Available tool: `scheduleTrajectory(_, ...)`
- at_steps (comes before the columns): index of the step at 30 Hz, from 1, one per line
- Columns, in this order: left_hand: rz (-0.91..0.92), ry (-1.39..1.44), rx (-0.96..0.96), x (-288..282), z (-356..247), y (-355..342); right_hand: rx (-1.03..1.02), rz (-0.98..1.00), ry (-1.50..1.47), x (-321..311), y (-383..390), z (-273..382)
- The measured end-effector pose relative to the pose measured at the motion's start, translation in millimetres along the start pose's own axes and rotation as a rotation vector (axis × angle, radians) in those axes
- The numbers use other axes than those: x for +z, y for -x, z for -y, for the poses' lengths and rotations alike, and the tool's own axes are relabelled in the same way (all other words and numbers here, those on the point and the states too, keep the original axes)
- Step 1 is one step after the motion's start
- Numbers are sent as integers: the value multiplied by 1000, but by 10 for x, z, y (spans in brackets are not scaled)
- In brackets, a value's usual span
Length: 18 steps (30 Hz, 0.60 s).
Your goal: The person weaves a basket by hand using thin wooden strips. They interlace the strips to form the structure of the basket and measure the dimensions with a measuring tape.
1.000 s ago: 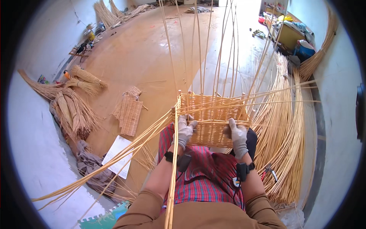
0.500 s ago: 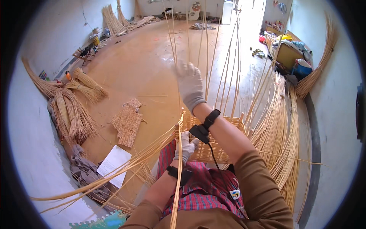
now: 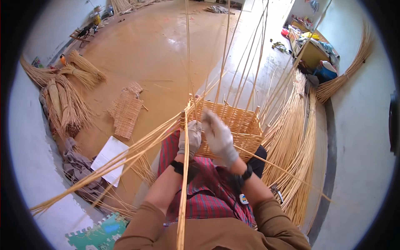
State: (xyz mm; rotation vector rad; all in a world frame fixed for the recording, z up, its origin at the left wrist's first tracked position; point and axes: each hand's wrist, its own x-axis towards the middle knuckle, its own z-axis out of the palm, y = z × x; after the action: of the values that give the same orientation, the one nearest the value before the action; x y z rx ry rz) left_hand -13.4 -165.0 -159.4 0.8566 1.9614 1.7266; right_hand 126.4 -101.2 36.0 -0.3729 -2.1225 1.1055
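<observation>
A partly woven wicker basket [image 3: 246, 144] rests at my lap, with tall willow rods [image 3: 225, 54] standing up from its far side. At its near left corner my left hand [image 3: 190, 135], in a pale glove, is closed on the basket's edge. Close beside it, over the near side, is my right hand [image 3: 219, 135], gloved too and blurred. Its fingers stretch upward and appear to hold nothing. A bunch of long willow rods [image 3: 137, 151] runs from the left corner out to the lower left. Other rods [image 3: 183, 196] come from that corner toward my chest.
Bundles of willow [image 3: 287, 137] lie to the right, and more bundles [image 3: 64, 104] lean at the left wall. A woven panel [image 3: 127, 110] and a white sheet [image 3: 110, 158] lie on the floor at left. Green foam mats [image 3: 98, 233] are at lower left. One rod [image 3: 283, 171] sticks out rightward.
My right hand has come down from high among the upright rods to the basket's near side, beside my left hand. My left hand stays at the corner. The view has tilted downward.
</observation>
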Motion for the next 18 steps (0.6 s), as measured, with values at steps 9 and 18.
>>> scheduleTrajectory(9, 76, -117, -212, 145, -1141, 189, 501, -491, -498, -866, 1087, -1123)
scheduleTrajectory(18, 25, 20, -164, 191, -692, 72, 226, -542, -300, -717, 598, -856)
